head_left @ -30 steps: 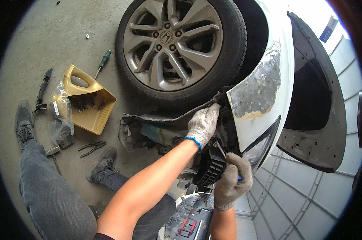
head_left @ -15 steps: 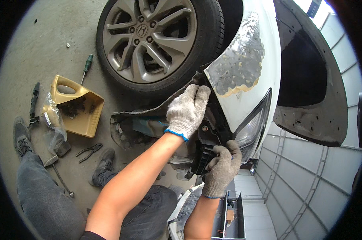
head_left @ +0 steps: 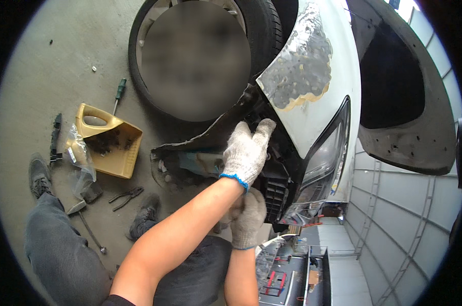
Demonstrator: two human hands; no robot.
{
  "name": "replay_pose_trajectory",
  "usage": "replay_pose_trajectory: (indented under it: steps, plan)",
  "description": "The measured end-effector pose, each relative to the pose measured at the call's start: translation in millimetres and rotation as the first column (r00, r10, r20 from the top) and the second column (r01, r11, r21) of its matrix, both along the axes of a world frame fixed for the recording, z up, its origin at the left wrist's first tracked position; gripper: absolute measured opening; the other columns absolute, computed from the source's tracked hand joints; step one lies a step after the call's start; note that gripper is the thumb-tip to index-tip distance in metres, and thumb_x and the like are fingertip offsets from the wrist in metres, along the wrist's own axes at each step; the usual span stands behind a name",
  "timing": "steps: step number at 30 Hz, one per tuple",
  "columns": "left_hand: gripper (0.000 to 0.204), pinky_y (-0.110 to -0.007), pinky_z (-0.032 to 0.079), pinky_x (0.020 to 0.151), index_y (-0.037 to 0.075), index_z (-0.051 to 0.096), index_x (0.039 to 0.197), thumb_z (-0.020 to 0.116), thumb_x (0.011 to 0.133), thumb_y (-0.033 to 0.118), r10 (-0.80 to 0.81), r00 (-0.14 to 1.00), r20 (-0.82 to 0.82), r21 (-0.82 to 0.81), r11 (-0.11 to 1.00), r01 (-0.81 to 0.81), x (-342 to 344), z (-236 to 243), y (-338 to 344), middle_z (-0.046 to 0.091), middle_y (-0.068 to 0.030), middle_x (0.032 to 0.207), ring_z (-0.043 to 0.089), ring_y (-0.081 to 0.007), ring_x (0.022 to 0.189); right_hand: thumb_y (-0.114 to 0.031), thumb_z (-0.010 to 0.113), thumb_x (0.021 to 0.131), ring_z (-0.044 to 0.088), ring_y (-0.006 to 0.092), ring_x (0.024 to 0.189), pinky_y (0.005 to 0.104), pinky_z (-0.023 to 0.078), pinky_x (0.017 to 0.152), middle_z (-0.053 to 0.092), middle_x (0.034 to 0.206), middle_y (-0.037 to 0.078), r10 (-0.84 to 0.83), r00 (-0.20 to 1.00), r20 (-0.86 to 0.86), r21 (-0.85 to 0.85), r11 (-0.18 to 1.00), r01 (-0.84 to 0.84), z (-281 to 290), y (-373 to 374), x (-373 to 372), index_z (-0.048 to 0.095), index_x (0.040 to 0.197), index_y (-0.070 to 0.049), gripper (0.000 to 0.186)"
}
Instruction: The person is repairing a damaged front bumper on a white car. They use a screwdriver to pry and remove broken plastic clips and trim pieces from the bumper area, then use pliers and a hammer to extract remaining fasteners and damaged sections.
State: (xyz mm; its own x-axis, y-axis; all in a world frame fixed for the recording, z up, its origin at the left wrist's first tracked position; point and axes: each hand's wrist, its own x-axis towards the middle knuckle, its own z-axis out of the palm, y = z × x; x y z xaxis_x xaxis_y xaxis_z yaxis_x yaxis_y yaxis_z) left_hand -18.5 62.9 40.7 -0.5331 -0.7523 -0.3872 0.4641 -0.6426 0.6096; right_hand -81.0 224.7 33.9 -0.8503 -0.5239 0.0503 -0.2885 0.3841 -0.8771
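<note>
My left hand, in a knitted glove with a blue cuff, reaches to the black plastic bracket below the white fender. Its fingers are stretched out and apart, with the tips against the dark area by the fender's lower edge. Under the left wrist is my right hand, also gloved. Its fingers look curled and are partly behind the left wrist; what they hold, if anything, is hidden. The headlight sits right of the bracket. A loose wheel-arch liner curves left from the bracket.
A wheel stands at the top. On the floor at left are a cut-open gold jug, a screwdriver, pliers, a hammer, a black plastic strip and a clear bag. A tool cart stands below right.
My right hand has left the headlight's lower corner and moved left, under my left wrist. My left hand has shifted slightly down and away from the fender corner, its fingers more apart.
</note>
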Motion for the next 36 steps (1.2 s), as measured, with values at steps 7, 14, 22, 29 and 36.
replay_pose_trajectory:
  steps: [7,14,22,29,36]
  plan:
    - [0.044,-0.036,0.051,0.087,0.004,0.064,0.122,0.055,0.097,0.04,0.453,0.882,0.133,-0.372,0.847,-0.379,-11,-43,-12,0.069,-0.0154,0.112,0.066,-0.0278,0.098,-0.017,0.056,0.094,0.054,0.0126,0.062,0.0274,0.043,0.056,0.064,0.083,0.007,0.222,0.973,0.064,0.251,0.94,-0.231,-50,10,-19,0.066,0.107,0.001,0.024]
    - [0.043,-0.036,0.044,0.101,0.0,0.06,0.128,0.056,0.095,0.028,0.352,0.929,-0.11,-0.5,0.788,-0.358,6,-40,-34,0.066,-0.0198,0.122,0.06,-0.031,0.116,-0.011,0.059,0.091,0.057,0.0109,0.065,0.0268,0.046,0.061,0.065,0.077,0.006,0.356,0.933,0.045,0.231,0.905,-0.357,-38,-2,15,0.066,0.107,0.002,0.022]
    - [0.039,-0.034,0.045,0.097,-0.002,0.063,0.122,0.055,0.097,0.027,0.359,0.931,-0.065,-0.497,0.797,-0.342,-7,-36,-49,0.069,-0.018,0.115,0.062,-0.03,0.108,-0.01,0.061,0.091,0.06,0.0086,0.069,0.0262,0.051,0.064,0.067,0.08,0.004,0.523,0.847,0.094,0.059,0.847,-0.529,-4,22,24,0.068,0.106,0.0,0.019]
    - [0.03,-0.029,0.056,0.091,0.0,0.065,0.116,0.061,0.086,-0.007,0.606,0.696,0.385,-0.854,-0.051,0.518,41,-29,-72,0.067,-0.0157,0.115,0.066,-0.0223,0.105,-0.014,0.062,0.093,0.063,0.011,0.075,0.0279,0.053,0.07,0.069,0.087,0.01,0.575,0.812,0.098,-0.132,0.817,-0.562,8,36,27,0.067,0.107,-0.001,0.02]
    - [0.019,-0.037,0.055,0.088,0.002,0.067,0.108,0.063,0.09,0.008,0.341,0.887,0.31,-0.95,0.131,0.282,55,-21,-67,0.067,-0.0134,0.103,0.066,-0.0284,0.099,-0.019,0.056,0.101,0.07,0.0194,0.073,0.0327,0.055,0.066,0.07,0.08,0.013,0.606,0.783,0.141,-0.229,0.789,-0.569,6,38,36,0.065,0.104,0.001,0.022]
